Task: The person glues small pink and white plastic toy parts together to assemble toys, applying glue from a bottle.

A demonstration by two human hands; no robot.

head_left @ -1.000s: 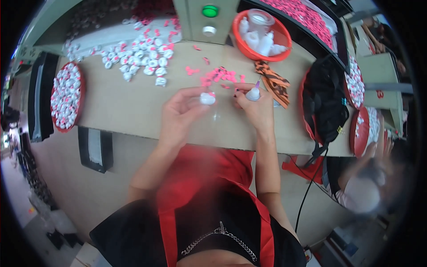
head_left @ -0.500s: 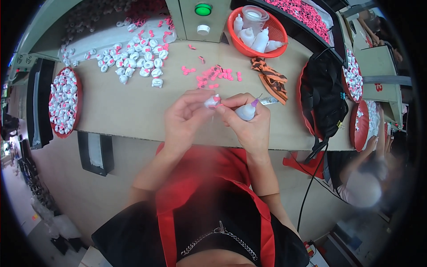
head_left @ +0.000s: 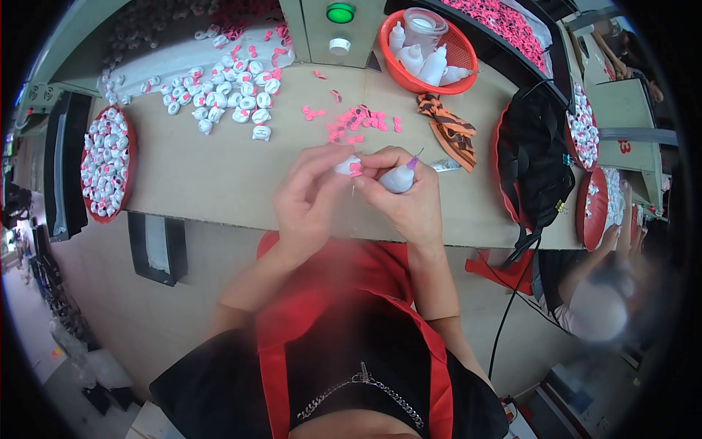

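Observation:
Above the table's front edge, my left hand [head_left: 307,194] pinches a small white rounded piece [head_left: 346,165] between thumb and fingertips. A little pink bow-shaped piece [head_left: 356,169] lies against its right side. My right hand [head_left: 411,201] meets it there, thumb and forefinger beside the pink piece. Tucked in that same hand is a white squeeze bottle [head_left: 398,179] with a purple needle tip pointing up and right. Beyond my hands lie loose pink bow pieces [head_left: 365,117]. Farther left, several white pieces with pink parts [head_left: 238,91] are spread out.
A red tray [head_left: 130,161] heaped with white pieces stands at far left. An orange basket [head_left: 431,89] holds bottles and a jar. Right of it lie a striped cloth [head_left: 450,132], a metal blade [head_left: 444,165] and a black bag [head_left: 537,154]. A co-worker [head_left: 596,304] sits at right.
The pink piece has turned and now sits more squarely against the white piece. My right hand has shifted slightly left, with the bottle's needle tilting more upright.

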